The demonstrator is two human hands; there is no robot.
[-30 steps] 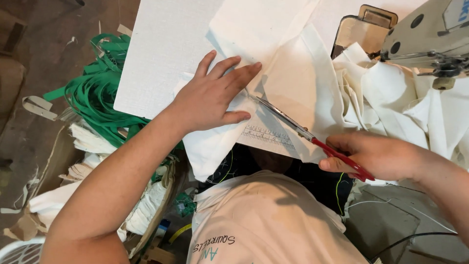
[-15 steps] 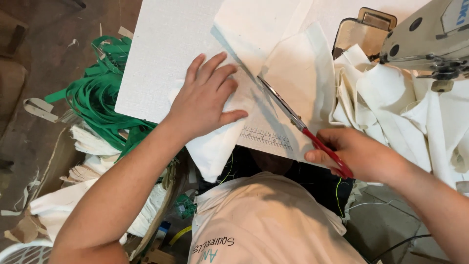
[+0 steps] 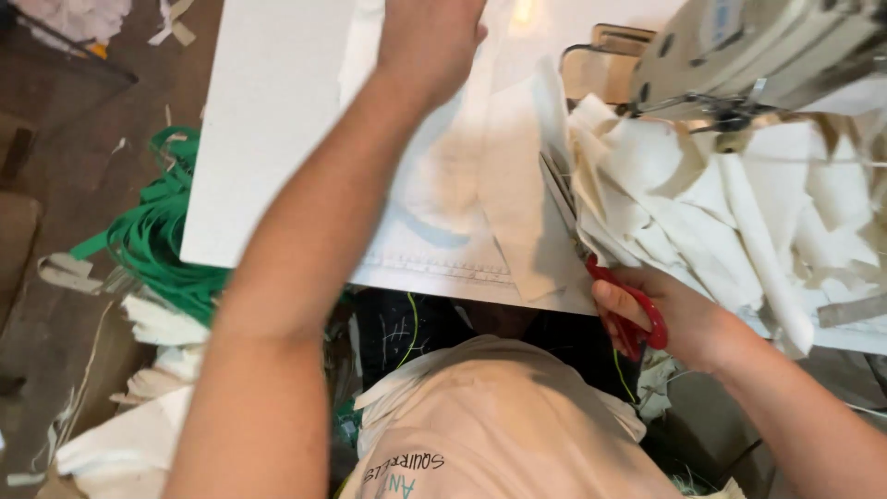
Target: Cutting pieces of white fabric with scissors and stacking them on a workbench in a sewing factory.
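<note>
One heap of green straps (image 3: 152,249) lies on the floor. The left hand (image 3: 430,42) rests flat on one big white cloth (image 3: 462,185); its fingers are cut off at the top. The right hand (image 3: 670,319) grips one pair of red scissors (image 3: 605,268) at the cloth's edge. Many white scraps (image 3: 739,203) pile under one sewing machine (image 3: 758,51), only partly seen.
</note>
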